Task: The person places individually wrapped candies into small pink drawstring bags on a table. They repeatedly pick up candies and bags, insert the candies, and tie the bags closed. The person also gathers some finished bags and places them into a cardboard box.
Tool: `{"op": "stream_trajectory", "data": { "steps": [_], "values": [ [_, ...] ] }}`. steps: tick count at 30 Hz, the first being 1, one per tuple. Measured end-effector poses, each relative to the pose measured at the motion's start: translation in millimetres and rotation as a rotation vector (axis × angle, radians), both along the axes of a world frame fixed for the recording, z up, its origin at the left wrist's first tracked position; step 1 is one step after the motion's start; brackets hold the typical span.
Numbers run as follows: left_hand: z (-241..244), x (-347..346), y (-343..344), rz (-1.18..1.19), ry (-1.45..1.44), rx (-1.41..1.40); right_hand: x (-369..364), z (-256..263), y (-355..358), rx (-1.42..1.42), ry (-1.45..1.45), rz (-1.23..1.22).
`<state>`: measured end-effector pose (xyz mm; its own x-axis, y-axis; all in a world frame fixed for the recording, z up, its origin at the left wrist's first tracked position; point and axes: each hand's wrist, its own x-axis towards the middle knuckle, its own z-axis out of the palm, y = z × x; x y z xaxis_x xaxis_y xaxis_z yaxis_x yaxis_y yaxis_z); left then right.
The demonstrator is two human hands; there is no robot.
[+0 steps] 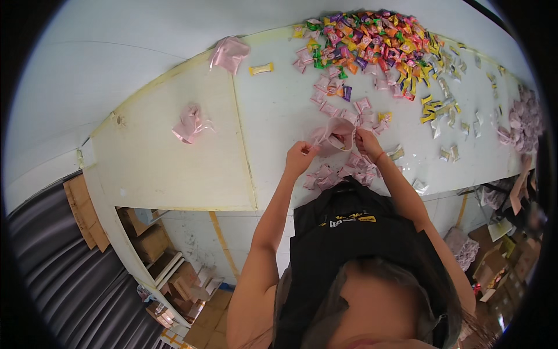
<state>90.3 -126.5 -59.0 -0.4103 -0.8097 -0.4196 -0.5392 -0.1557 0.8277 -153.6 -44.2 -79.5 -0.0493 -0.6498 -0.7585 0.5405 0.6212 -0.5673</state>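
Between my hands is a pale pink drawstring pouch, its round mouth held wide and facing up. Some small wrapped pieces show inside it. My left hand pinches the pouch's cord or edge on the left. On the right, my right hand grips the rim with curled fingers. Pink-wrapped candies lie on the white table just in front of my body, and more pink-wrapped candies lie beyond the pouch.
A big heap of mixed wrapped candies rests against the far wall. Yellow-ended packets lie to the right. Two pink pouches are at the left. Beyond a pouch pile, another person's arm shows. Cardboard boxes fill the shelf below.
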Motion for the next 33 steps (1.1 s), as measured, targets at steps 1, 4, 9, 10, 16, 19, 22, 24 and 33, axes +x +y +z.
{"op": "stream_trajectory", "data": {
  "steps": [1, 4, 9, 10, 16, 19, 22, 24, 33],
  "values": [
    [0.8, -2.6, 2.1, -0.041, -0.055, -0.063, -1.5, -0.5, -0.5, 0.007, 0.006, 0.001],
    [1.4, -13.1, -8.9, 0.0, -0.274, 0.162, -2.7, -4.4, -1.4, 0.024, 0.031, 0.013],
    [-22.4, -39.9, -6.1, -0.155, -0.444, 0.04, -6.8, -30.6, 13.4, -0.043, 0.184, 0.129],
    [-31.8, -41.0, 1.3, -0.123, -0.373, -0.015, -8.2, -34.4, 16.9, -0.09, 0.255, 0.186],
    [-9.6, -17.7, -10.4, 0.589, -0.095, -0.288, -5.7, 3.9, 24.1, -0.058, -0.287, -0.34],
    [1.1, 26.6, -20.1, 0.398, -0.415, -0.712, -15.1, 57.3, 26.0, -0.11, -0.454, -0.544],
    [5.3, 44.9, -14.3, 0.137, -0.463, -0.646, -13.8, 119.8, 34.6, -0.105, -0.371, -0.561],
    [4.9, 50.9, -29.7, 0.07, -0.482, -0.697, -25.0, 129.5, 49.2, -0.111, -0.43, -0.597],
    [-41.6, -23.4, -135.8, 0.022, -0.139, -0.543, -150.0, 185.4, 74.9, -0.494, 0.487, -1.072]
  ]
}}
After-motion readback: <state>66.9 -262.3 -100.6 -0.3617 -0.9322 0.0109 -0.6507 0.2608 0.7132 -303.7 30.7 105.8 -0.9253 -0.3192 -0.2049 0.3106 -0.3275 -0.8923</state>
